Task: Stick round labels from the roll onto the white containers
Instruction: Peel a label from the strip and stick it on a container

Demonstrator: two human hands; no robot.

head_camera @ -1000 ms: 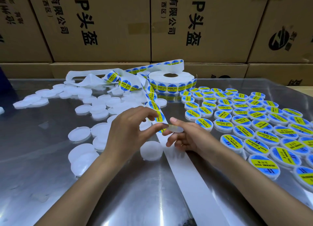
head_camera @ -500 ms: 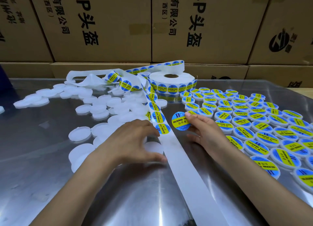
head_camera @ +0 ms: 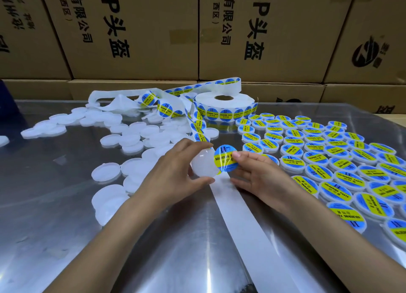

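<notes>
My left hand grips a plain white round container between thumb and fingers, lifted just above the table's centre. My right hand pinches a round blue-and-yellow label by its right edge. The label's left edge overlaps the container's right side. Behind them stands the label roll, its strip of labels trailing toward my hands. A bare white backing strip runs from under my hands to the near edge.
Several unlabelled white containers lie scattered on the left of the shiny metal table. Several labelled containers sit in rows on the right. Cardboard boxes form a wall behind the table.
My left hand has picked a white container up off the table. My right hand has carried the peeled label left and down until it meets the container.
</notes>
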